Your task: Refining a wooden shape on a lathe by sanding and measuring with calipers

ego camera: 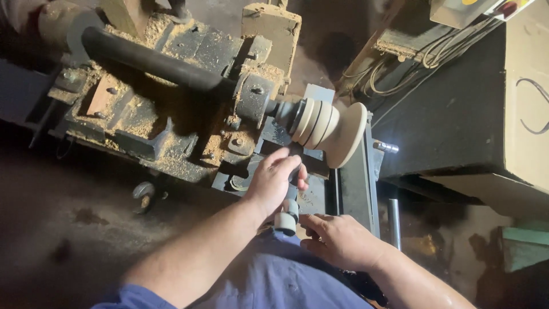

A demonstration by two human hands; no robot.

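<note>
A pale turned wooden piece [329,127] with several grooves and a wide disc end sits on the spindle of a sawdust-covered lathe [171,109]. My left hand [273,180] reaches up just below that piece, fingers curled around a dark part of the machine's rest. My right hand [340,240] lies lower, close to my body, with its fingers closed near a small grey cylindrical handle [286,220]. Whether the right hand grips the handle I cannot tell.
A black pipe-like bar [154,60] runs across the lathe's top. A dark cabinet [457,120] with loose cables [434,54] stands to the right, a cardboard box [529,97] beside it. A metal rod [393,220] hangs by the bed. Dirty floor lies at left.
</note>
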